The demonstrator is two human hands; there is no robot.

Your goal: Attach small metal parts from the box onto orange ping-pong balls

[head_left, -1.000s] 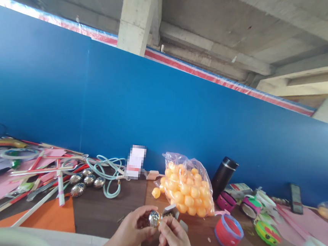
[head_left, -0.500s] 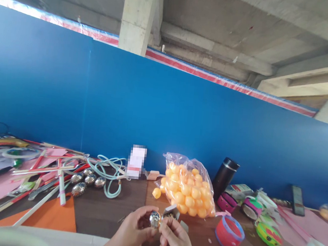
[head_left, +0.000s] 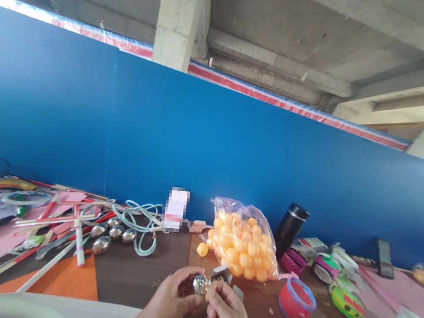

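I have the silver ball [head_left: 199,284] at 6 o'clock in the left hand [head_left: 177,294]; the right hand [head_left: 227,305] is at its 3 o'clock side, its grip unclear to me. I judge the ball light, stiff, slippery: best cupped around its middle.

The left hand [head_left: 175,295] holds a silver ball [head_left: 200,283], the right hand [head_left: 211,291] with fingertips drawn together beside it. Beyond on the bench [head_left: 258,314] sit an open box [head_left: 220,270] and a bag [head_left: 243,251] of orange balls; other silver balls [head_left: 101,244] lie left, a flask [head_left: 289,232] right.
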